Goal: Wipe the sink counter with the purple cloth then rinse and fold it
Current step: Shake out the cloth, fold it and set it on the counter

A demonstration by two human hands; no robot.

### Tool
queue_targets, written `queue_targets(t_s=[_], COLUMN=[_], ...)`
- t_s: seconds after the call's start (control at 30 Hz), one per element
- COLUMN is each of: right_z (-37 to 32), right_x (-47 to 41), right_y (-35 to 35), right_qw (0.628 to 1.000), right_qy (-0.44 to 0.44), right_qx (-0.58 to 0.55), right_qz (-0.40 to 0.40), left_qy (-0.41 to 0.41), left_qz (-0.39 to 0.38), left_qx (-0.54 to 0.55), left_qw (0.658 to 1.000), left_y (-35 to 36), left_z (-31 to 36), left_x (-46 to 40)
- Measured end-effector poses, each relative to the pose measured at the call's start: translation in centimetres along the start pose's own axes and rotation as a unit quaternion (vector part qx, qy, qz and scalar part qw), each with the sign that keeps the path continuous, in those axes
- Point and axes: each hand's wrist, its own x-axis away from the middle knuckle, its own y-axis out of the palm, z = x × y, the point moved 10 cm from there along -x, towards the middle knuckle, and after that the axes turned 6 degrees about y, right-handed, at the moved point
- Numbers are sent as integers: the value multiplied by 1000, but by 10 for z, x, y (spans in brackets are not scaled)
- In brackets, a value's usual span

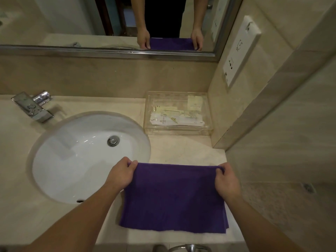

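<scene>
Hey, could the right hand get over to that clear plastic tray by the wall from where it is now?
Probably yes. The right hand pinches a corner of the purple cloth, so it must let go first. Bare counter lies between it and the clear tray; nothing stands in the way.

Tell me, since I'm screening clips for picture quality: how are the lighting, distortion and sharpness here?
Head view: dim, warm light, overall soft focus; wide-angle bending curves the mirror frame and wall edges; bright glints on the faucet and sink bowl; the purple cloth reads dark with little texture; the left hand and right hand gripping it are clear enough; print on packets in the clear tray is illegible.
</scene>
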Motion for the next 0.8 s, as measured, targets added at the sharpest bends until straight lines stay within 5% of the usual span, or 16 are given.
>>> queue_targets(t_s=[0.23, 0.4, 0.8], right_z=[6, 9, 7], right_x=[-4, -2, -4], right_y=[4, 6, 2], right_qw=[997, 989, 986], right_qy=[21, 59, 80], right_qx=[72, 109, 113], right_qz=[-37, -77, -97], left_qy=[-16, -68, -19], left_qz=[-12, -56, -61], left_qx=[-36, 50, -29], left_qw=[999, 995, 998], left_y=[7, 8, 3], left_z=[-17, -32, -10], left_x=[7, 14, 5])
